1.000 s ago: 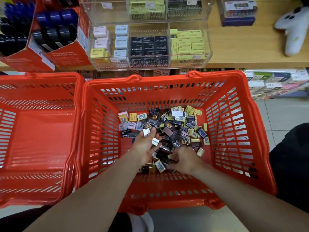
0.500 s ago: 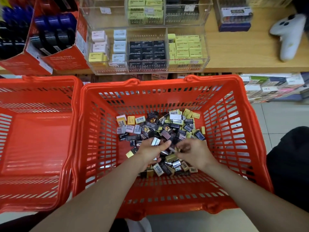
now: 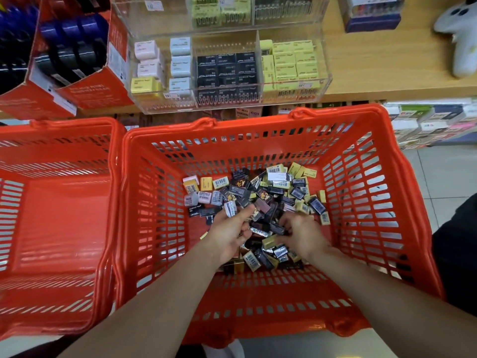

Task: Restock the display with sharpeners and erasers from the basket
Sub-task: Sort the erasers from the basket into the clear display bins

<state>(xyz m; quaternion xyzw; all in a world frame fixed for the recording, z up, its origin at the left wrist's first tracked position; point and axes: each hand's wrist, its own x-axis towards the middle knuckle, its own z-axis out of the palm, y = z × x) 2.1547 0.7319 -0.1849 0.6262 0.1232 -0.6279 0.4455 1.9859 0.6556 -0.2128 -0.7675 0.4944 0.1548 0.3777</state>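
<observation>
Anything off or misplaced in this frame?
Mostly no. One oddity: a white game controller lies on the wooden shelf, apart from the stationery. The left display compartment is sparsely filled. Both hands dig in the basket.

The left hand (image 3: 229, 235) and right hand (image 3: 300, 235) cover part of the heap of small packets (image 3: 260, 195) in the basket (image 3: 402, 202), and the fingertips of the right hand are buried among them, so what they grip cannot be told. Print on the packets and on the boxes in the clear display case (image 3: 326, 63) is too small and blurred to read. The second basket (image 3: 51, 228), the red carton (image 3: 85, 94) and the white object (image 3: 462, 37) are cut off by the frame edges.
</observation>
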